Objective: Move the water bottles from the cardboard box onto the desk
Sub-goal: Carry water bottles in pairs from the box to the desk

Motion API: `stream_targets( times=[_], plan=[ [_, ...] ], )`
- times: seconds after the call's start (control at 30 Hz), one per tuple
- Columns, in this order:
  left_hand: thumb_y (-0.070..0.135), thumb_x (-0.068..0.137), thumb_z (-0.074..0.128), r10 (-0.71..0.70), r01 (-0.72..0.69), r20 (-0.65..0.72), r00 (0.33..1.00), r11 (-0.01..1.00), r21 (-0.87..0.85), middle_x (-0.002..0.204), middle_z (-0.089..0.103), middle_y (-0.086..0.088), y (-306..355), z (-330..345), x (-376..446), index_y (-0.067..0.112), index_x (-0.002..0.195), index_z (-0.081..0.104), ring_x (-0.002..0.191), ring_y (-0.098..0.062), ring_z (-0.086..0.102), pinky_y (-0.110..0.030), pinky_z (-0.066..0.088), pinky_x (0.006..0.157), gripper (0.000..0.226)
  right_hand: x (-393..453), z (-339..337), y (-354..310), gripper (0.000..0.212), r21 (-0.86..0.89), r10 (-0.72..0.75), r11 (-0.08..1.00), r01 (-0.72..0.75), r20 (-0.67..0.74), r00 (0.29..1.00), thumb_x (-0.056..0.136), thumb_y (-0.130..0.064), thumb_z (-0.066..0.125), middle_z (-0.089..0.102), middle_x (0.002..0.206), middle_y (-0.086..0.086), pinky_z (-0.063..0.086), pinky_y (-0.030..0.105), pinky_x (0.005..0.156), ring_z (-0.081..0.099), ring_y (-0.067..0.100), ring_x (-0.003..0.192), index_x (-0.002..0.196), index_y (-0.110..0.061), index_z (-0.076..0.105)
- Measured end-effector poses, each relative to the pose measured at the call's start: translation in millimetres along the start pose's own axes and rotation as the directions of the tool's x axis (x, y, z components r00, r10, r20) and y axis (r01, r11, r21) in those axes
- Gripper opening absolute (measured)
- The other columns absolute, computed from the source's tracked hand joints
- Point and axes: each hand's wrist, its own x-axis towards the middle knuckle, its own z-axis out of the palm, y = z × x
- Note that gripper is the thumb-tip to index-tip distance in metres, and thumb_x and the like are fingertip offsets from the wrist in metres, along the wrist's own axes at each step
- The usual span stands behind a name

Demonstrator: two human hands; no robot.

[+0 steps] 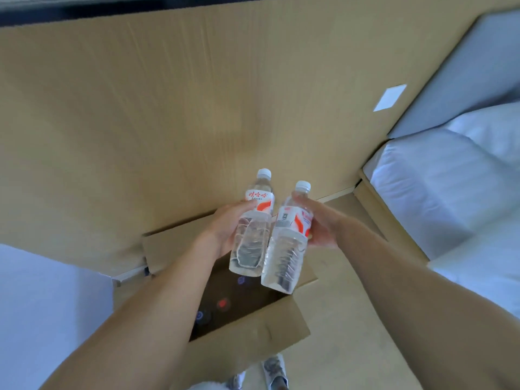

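I hold two clear water bottles with white caps and red-and-white labels above an open cardboard box (247, 342) on the floor. My left hand (225, 226) grips the left bottle (251, 235) around its label. My right hand (320, 223) grips the right bottle (287, 249) from its right side. The two bottles touch side by side, tilted with caps pointing away from me. Inside the dark box, several bottle caps show, blue ones and a red one (223, 304). No desk surface is clearly seen.
A tan wood-grain wall (168, 108) rises behind the box. A bed with white sheets (439, 192) and a grey headboard (464, 74) is at right. A pale blue-white surface (42, 305) lies at left. My shoes (274, 370) stand before the box.
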Motion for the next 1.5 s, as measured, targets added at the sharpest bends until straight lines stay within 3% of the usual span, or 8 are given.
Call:
stream_targets(
  times=[0.33, 0.47, 0.53, 0.7, 0.87, 1.03, 1.27, 1.5],
  plan=[
    [0.042, 0.089, 0.069, -0.028, -0.021, 0.232, 0.972, 0.978, 0.206, 0.103, 0.073, -0.011, 3, 91, -5, 0.020, 0.114, 0.062, 0.088, -0.029, 0.070, -0.047, 0.051, 0.090, 0.034, -86, -49, 56, 0.096, 0.515, -0.105, 0.812, 0.275, -0.334, 0.937, 0.041, -0.075, 0.082, 0.074, 0.087, 0.014, 0.059, 0.046, 0.075, 0.074, 0.030, 0.084, 0.107, -0.007, 0.065],
    [0.050, 0.088, 0.067, -0.115, -0.011, 0.339, 0.934, 0.937, 0.349, 0.094, 0.072, -0.010, -9, 145, -9, 0.019, 0.115, 0.066, 0.081, -0.027, 0.069, -0.042, 0.053, 0.082, 0.041, -135, -82, 91, 0.069, 0.666, -0.123, 0.637, 0.388, -0.409, 0.904, 0.038, -0.060, 0.095, 0.066, 0.070, 0.012, 0.059, 0.045, 0.073, 0.071, 0.026, 0.067, 0.074, -0.004, 0.074],
    [0.051, 0.089, 0.065, -0.205, 0.019, 0.416, 0.886, 0.913, 0.408, 0.088, 0.072, -0.012, -20, 176, -14, 0.011, 0.109, 0.072, 0.073, -0.026, 0.070, -0.037, 0.058, 0.068, 0.045, -166, -97, 115, 0.051, 0.696, -0.185, 0.565, 0.443, -0.417, 0.890, 0.049, -0.038, 0.099, 0.064, 0.072, 0.013, 0.058, 0.047, 0.074, 0.069, 0.028, 0.067, 0.076, -0.005, 0.072],
    [0.045, 0.083, 0.069, -0.375, 0.066, 0.553, 0.744, 0.865, 0.497, 0.086, 0.066, -0.013, -63, 257, -37, 0.008, 0.111, 0.069, 0.070, -0.026, 0.065, -0.037, 0.055, 0.063, 0.046, -240, -125, 182, 0.049, 0.668, -0.231, 0.483, 0.566, -0.526, 0.819, 0.067, -0.004, 0.077, 0.051, 0.084, 0.011, 0.055, 0.045, 0.088, 0.058, 0.025, 0.080, 0.109, -0.009, 0.052],
    [0.026, 0.090, 0.065, -0.422, -0.024, 0.615, 0.666, 0.812, 0.583, 0.085, 0.069, -0.014, -119, 329, -76, 0.008, 0.122, 0.063, 0.069, -0.029, 0.067, -0.039, 0.056, 0.062, 0.037, -314, -139, 250, 0.026, 0.568, -0.240, 0.495, 0.658, -0.639, 0.731, 0.077, -0.012, 0.073, 0.058, 0.084, 0.010, 0.055, 0.038, 0.084, 0.060, 0.022, 0.076, 0.098, -0.009, 0.058],
    [0.022, 0.089, 0.069, -0.463, -0.099, 0.664, 0.587, 0.773, 0.627, 0.084, 0.069, -0.018, -183, 395, -129, 0.012, 0.116, 0.064, 0.068, -0.032, 0.067, -0.042, 0.057, 0.064, 0.029, -385, -150, 331, 0.041, 0.559, -0.144, 0.392, 0.730, -0.747, 0.649, 0.077, -0.022, 0.076, 0.067, 0.080, 0.012, 0.061, 0.038, 0.067, 0.070, 0.024, 0.070, 0.109, -0.007, 0.057],
    [0.019, 0.087, 0.071, -0.513, -0.153, 0.691, 0.509, 0.736, 0.659, 0.081, 0.073, -0.013, -285, 467, -218, 0.016, 0.103, 0.070, 0.064, -0.028, 0.070, -0.038, 0.057, 0.057, 0.016, -488, -155, 459, 0.035, 0.552, -0.162, 0.293, 0.781, -0.776, 0.609, 0.082, -0.013, 0.069, 0.065, 0.093, 0.016, 0.058, 0.045, 0.081, 0.067, 0.030, 0.085, 0.113, -0.004, 0.056],
    [0.019, 0.088, 0.070, -0.591, -0.206, 0.711, 0.382, 0.695, 0.689, 0.084, 0.072, -0.016, -382, 538, -311, 0.014, 0.109, 0.066, 0.067, -0.031, 0.069, -0.040, 0.057, 0.063, 0.022, -575, -157, 582, 0.054, 0.379, -0.211, 0.250, 0.891, -0.877, 0.432, 0.079, -0.009, 0.074, 0.065, 0.109, 0.018, 0.057, 0.045, 0.086, 0.068, 0.031, 0.097, 0.128, -0.004, 0.052]
  ],
)
